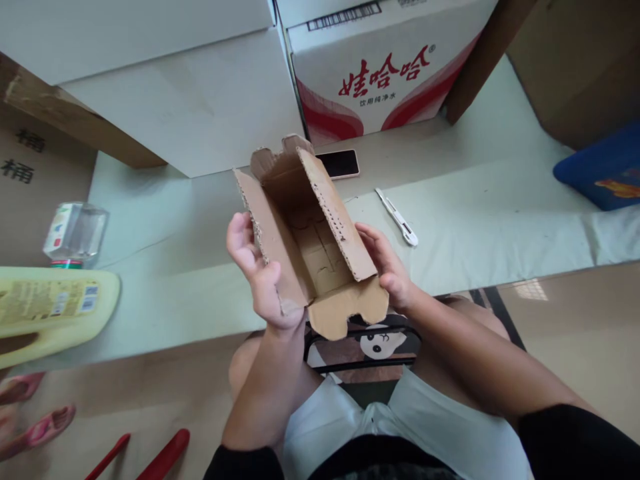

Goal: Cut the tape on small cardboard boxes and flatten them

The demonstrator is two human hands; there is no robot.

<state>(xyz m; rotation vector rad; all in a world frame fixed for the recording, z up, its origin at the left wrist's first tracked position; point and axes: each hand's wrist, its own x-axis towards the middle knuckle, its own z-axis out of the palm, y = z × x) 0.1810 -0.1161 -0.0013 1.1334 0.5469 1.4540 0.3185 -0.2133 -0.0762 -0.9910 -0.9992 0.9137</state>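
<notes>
Between my two hands is a small brown cardboard box (285, 260), tilted so that I look down into it. Its flaps stand outward and one long edge is torn. My left hand (265, 280) grips the left flap, thumb on the inner face and fingers behind it. On the other side, my right hand (393, 270) holds the box by its right wall, its fingers partly hidden behind the cardboard. A white utility knife (397, 217) lies on the pale cloth just beyond my right hand. Behind the box rests a phone (343, 163), partly covered by it.
A white and red carton (385, 73) and plain white boxes (200, 100) stand at the back. At left are a clear plastic bottle (83, 233) and a yellow bottle (60, 310). A blue container (603, 167) sits at right. Someone's pink-sandalled foot (50, 423) shows lower left.
</notes>
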